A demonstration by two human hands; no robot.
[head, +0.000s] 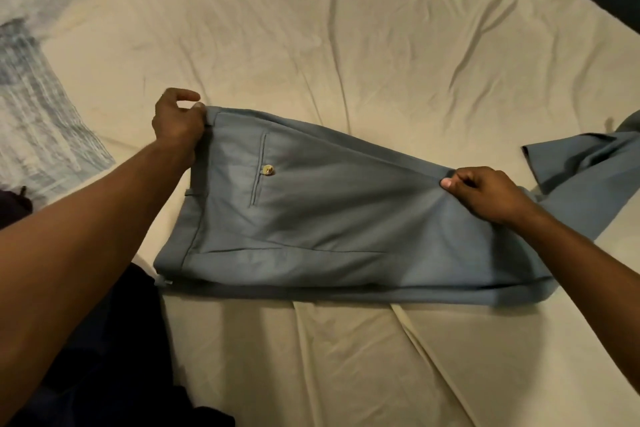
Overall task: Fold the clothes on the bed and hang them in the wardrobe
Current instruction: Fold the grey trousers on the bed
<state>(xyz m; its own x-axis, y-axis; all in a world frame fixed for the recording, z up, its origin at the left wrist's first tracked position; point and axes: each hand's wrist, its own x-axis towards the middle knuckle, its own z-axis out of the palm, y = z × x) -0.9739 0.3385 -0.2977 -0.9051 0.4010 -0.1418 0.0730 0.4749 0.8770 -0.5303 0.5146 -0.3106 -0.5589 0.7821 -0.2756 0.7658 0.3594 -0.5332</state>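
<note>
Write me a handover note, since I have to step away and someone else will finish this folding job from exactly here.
Left hand: grips the waistband corner of the light blue cotton trousers.
Right hand: pinches the far edge of the trousers at the seat.
Trousers: lie lengthwise across the cream bed sheet, back pocket with its pale button facing up, legs trailing off rumpled to the right.
Dark navy garment: lies at the near left edge, unfolded.
Done: trousers seem laid leg over leg.
Left: smooth them, fold them, hang them; then the navy piece. No wardrobe in view.
</note>
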